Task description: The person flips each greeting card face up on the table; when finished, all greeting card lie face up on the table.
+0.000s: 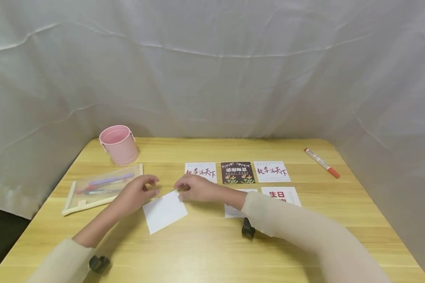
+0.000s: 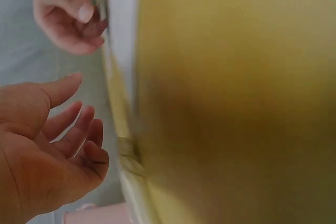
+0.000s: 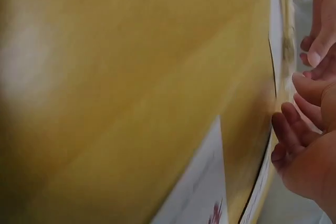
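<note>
A blank white card (image 1: 164, 212) lies askew on the wooden table (image 1: 205, 251), between my two hands. My right hand (image 1: 182, 191) pinches its far right corner with curled fingers and thumb. The left wrist view shows that right hand (image 2: 89, 22) at the card's white edge (image 2: 122, 30). My left hand (image 1: 150, 188) hovers just left of the card with loosely curled fingers and holds nothing. Up close, the left hand (image 2: 79, 124) is bare-palmed. In the right wrist view my right fingers (image 3: 286, 124) curl beside the table top.
A pink bucket (image 1: 118, 144) stands at the back left, with a clear pen pouch (image 1: 102, 188) in front of it. Several printed cards (image 1: 237, 172) lie in rows right of centre, one (image 1: 233, 211) partly under my right forearm. A red-capped marker (image 1: 321, 162) lies far right.
</note>
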{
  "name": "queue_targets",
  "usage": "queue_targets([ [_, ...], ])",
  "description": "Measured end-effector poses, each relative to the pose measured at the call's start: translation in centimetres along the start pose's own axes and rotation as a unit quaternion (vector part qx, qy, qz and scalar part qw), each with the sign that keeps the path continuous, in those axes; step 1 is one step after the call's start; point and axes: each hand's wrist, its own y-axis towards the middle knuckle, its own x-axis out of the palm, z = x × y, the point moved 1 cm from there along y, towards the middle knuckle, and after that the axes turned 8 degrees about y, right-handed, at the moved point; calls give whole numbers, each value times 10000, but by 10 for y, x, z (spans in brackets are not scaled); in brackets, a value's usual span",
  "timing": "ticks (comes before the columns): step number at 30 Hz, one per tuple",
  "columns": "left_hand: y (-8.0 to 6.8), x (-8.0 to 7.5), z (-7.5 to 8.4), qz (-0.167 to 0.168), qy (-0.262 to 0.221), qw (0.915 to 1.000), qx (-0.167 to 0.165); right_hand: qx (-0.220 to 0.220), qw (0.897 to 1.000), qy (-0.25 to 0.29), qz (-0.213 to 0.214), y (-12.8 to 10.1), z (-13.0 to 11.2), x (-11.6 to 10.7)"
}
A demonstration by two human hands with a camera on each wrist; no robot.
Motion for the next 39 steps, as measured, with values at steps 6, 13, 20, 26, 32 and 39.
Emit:
queue_targets([
  [6, -29, 4, -7, 97, 156, 9997, -148, 28, 9963, -852, 140, 6, -6, 10],
  [13, -43, 2, -9, -172, 381, 9984, -384, 140, 9944, -1041, 135, 8, -5, 14],
  [20, -44, 5, -11, -345, 108, 9984, -428, 145, 9956, -914, 152, 6, -5, 12],
  [26, -44, 8, -9, -541, 128, 9977, -394, 65, 9958, -902, 172, 2, -5, 12],
  [32, -45, 7, -7, -660, -354, 9963, -421, -97, 9972, -700, 239, -6, -5, 6],
  [39, -34, 2, 5, -435, -1484, 9879, -106, -53, 9930, 1035, 568, -33, -5, -15],
])
